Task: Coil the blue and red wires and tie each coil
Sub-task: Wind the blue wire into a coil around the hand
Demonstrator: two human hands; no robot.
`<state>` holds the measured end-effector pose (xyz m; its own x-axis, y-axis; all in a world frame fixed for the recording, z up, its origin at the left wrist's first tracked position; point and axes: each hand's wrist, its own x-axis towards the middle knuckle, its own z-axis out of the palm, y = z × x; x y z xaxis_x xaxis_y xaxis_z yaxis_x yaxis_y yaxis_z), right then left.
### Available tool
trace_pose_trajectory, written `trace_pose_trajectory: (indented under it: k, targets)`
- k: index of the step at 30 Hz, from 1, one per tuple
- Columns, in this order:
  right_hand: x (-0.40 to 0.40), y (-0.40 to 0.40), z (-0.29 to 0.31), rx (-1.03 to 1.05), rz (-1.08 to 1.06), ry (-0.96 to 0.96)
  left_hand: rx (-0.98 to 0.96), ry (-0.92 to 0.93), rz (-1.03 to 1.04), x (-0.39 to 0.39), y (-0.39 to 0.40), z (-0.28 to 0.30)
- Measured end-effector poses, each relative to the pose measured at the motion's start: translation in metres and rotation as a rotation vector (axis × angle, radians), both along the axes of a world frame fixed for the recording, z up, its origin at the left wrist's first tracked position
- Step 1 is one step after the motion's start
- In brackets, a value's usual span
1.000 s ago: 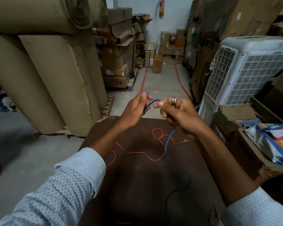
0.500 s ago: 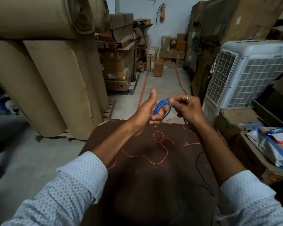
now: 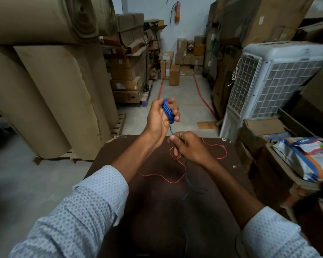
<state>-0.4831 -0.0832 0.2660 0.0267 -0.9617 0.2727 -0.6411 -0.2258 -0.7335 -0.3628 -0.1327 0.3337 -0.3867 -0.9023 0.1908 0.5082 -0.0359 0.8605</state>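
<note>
Blue wire: partly coiled, several turns wound round the fingers of the left hand, which curl about the bundle above the table's far edge; the free strand runs down into the pinch of the right hand, the remainder trailing across the table. Red wire: loose on the tabletop, uncoiled. Outstanding, by judgement: finish and tie blue, then all of red

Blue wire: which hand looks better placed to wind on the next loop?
Probably the right hand. It pinches the free strand of the blue wire just below the coil, while the left hand is occupied gripping that coil, fingers curled around it.
</note>
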Motion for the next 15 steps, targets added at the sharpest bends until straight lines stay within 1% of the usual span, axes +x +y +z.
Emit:
trace_pose_trajectory:
  k: [2, 4, 6, 8, 10, 11, 13, 15]
  targets:
    - [0.005, 0.006, -0.002, -0.007, 0.004, -0.026, -0.003, -0.021, 0.077, -0.002, -0.004, -0.003]
    - [0.007, 0.014, -0.002, -0.023, -0.011, -0.064, -0.051, -0.081, 0.143, -0.001, -0.010, -0.007]
    - [0.007, 0.025, 0.003, -0.038, -0.031, -0.140, -0.140, -0.202, 0.216, 0.003, -0.017, -0.011]
    - [0.006, 0.037, 0.012, -0.045, -0.022, -0.280, -0.225, -0.337, 0.273, 0.011, -0.024, -0.016]
    - [0.006, 0.047, 0.024, -0.065, -0.022, -0.413, -0.272, -0.438, 0.275, 0.016, -0.026, -0.022]
    - [0.006, 0.050, 0.031, -0.083, -0.027, -0.450, -0.313, -0.476, 0.259, 0.017, -0.022, -0.026]
    - [0.003, 0.051, 0.046, -0.130, -0.026, -0.449, -0.398, -0.556, 0.213, 0.016, -0.012, -0.033]
    - [-0.004, 0.048, 0.062, -0.176, -0.031, -0.404, -0.450, -0.626, 0.140, 0.014, -0.003, -0.040]
